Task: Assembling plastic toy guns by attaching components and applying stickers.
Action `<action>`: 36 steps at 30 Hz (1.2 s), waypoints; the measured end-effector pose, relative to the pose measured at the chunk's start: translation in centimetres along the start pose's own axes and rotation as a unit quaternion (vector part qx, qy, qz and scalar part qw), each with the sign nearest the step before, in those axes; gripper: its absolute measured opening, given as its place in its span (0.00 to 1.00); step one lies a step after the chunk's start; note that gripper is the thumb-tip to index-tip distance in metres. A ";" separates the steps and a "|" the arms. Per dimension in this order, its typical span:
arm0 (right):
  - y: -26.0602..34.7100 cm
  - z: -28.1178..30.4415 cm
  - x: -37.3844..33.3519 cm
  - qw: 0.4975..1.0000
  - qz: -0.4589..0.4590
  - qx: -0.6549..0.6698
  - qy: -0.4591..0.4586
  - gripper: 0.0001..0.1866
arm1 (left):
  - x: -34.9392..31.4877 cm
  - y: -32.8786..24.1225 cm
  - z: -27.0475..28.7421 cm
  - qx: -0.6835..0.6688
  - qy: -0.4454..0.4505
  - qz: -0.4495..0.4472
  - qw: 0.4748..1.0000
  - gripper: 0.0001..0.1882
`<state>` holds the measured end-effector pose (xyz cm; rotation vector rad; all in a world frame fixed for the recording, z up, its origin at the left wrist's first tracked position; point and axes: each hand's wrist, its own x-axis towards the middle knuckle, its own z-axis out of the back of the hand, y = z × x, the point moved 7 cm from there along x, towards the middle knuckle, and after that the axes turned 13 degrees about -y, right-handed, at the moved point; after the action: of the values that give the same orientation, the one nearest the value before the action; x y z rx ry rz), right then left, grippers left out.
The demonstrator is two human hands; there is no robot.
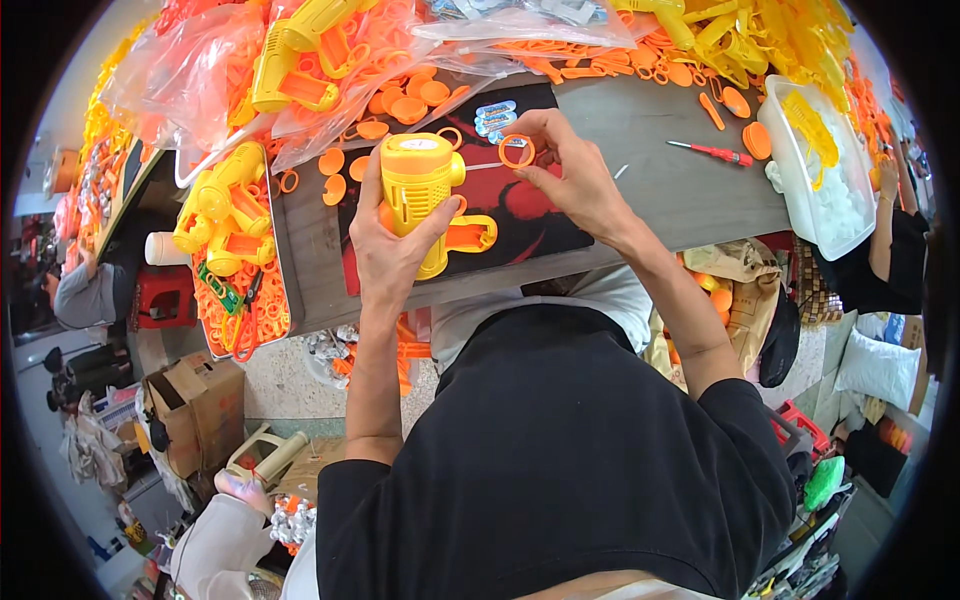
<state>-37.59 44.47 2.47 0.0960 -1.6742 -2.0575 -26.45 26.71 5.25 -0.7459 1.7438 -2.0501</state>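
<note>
My left hand (388,240) is wrapped around a yellow plastic toy housing (417,185), which looks like a toy gun body. Its round end, with a pale disc on top, points up and away from me; a looped handle sticks out at the lower right. To the right, my right hand (578,178) pinches a thin orange ring (504,146) between thumb and fingertips. The ring is apart from the housing, above a black and red mat (540,222). Small blue stickers (494,120) lie just beyond the ring. Loose orange discs (408,110) lie past the housing.
A tray of orange parts (268,325) with yellow housings (228,205) stands at left. Clear bags (165,85) and piled yellow parts (735,45) line the far side. A red screwdriver (722,154) lies near a white bin (838,225) at right. Other people sit at both sides.
</note>
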 end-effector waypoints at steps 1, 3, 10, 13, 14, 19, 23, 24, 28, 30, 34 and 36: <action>-0.1 0.0 -0.1 1.000 -0.001 0.002 0.000 0.21 | -0.1 0.1 -0.1 0.018 0.006 -0.003 1.000 0.42; 1.7 -0.4 -0.7 0.971 0.196 -0.140 -0.002 0.23 | -0.1 -0.2 -0.1 0.020 0.008 -0.001 1.000 0.42; 0.4 -0.3 -0.4 0.976 0.156 -0.153 -0.003 0.21 | 0.0 -0.9 -0.9 0.038 0.015 -0.011 0.999 0.42; 1.6 -0.4 -0.8 0.971 0.186 -0.152 0.012 0.20 | 0.5 -0.5 -0.8 0.175 0.023 -0.124 0.976 0.40; 1.8 -0.5 -0.8 0.970 0.180 -0.162 0.029 0.17 | 0.4 -0.4 -0.9 0.175 0.023 -0.124 0.976 0.40; 1.1 0.3 -0.1 0.989 -0.015 -0.103 0.108 0.09 | 0.7 1.5 -2.0 -0.044 0.079 0.109 0.990 0.32; -0.5 -0.5 -0.1 0.937 -0.181 0.271 0.126 0.08 | 1.2 3.7 -3.7 -0.145 0.108 0.173 0.968 0.28; -1.3 -0.9 -0.3 0.903 -0.236 0.339 0.119 0.09 | 1.2 4.0 -4.0 -0.145 0.110 0.173 0.968 0.28; -1.8 -1.3 -0.4 0.915 -0.192 0.353 0.023 0.10 | 1.7 5.4 -4.8 -0.169 0.116 0.191 0.960 0.30; -1.3 -1.2 -0.7 0.925 -0.171 0.338 0.014 0.10 | 1.6 5.1 -5.5 -0.214 0.132 0.171 0.953 0.35; -0.5 -1.8 -1.2 0.962 -0.126 0.242 -0.008 0.11 | 1.4 3.4 -6.5 -0.214 0.074 0.083 0.971 0.38; 0.6 -0.9 -1.3 0.942 -0.039 0.305 -0.133 0.15 | 1.0 3.9 -7.0 -0.191 0.064 0.046 0.979 0.38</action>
<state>-35.93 44.11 2.46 0.0900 -2.4650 -1.5803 -31.72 30.97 0.83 -0.6335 2.2371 -1.7576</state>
